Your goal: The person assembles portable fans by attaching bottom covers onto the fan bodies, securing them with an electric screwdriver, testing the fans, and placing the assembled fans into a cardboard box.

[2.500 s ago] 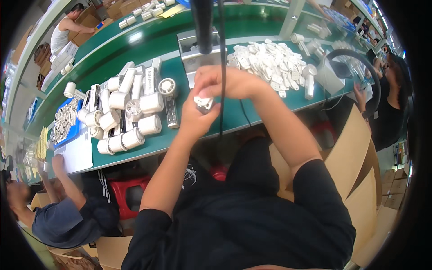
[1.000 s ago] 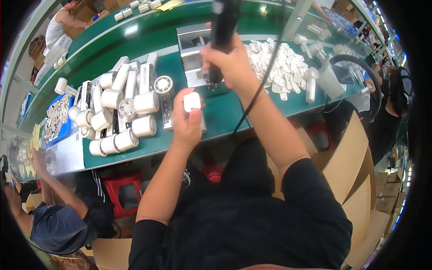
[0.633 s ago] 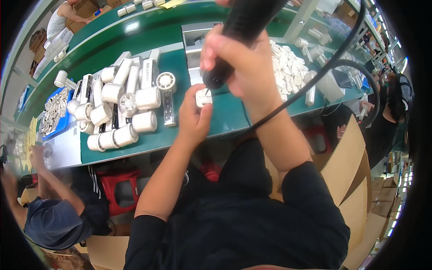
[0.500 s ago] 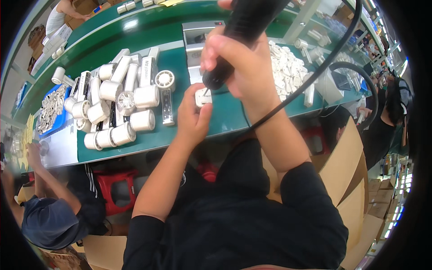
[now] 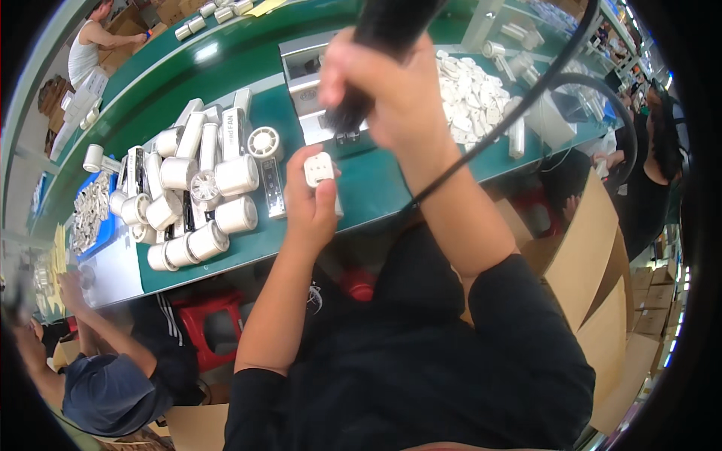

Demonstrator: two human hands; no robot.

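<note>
My left hand point(image 5: 310, 203) grips a white plastic housing point(image 5: 319, 170) with rounded corners. Its small-holed end faces up, with my thumb along the near side; the rest of the part is mostly hidden by my fingers. In my right hand point(image 5: 391, 90), fingers wrapped round it, is a black electric screwdriver point(image 5: 395, 30) with a cable attached. Its lower end is blurred and sits apart from the housing, above and to the right of it. Behind that end is a grey metal box point(image 5: 297, 60), possibly a screw feeder, partly covered by my right hand.
White handheld fans point(image 5: 177, 173) are heaped on the green table point(image 5: 368, 180) to the left, beside a blue tray point(image 5: 105, 233) of small parts. White plastic pieces point(image 5: 470, 98) form a pile at right. The black cable point(image 5: 496, 139) crosses my right forearm. Open cardboard point(image 5: 579, 248) stands at right; co-workers sit both sides.
The screwdriver tip was at the housing; now it has lifted away up and left, toward the metal box. The housing's holed face shows more fully. The whole view has shifted slightly.
</note>
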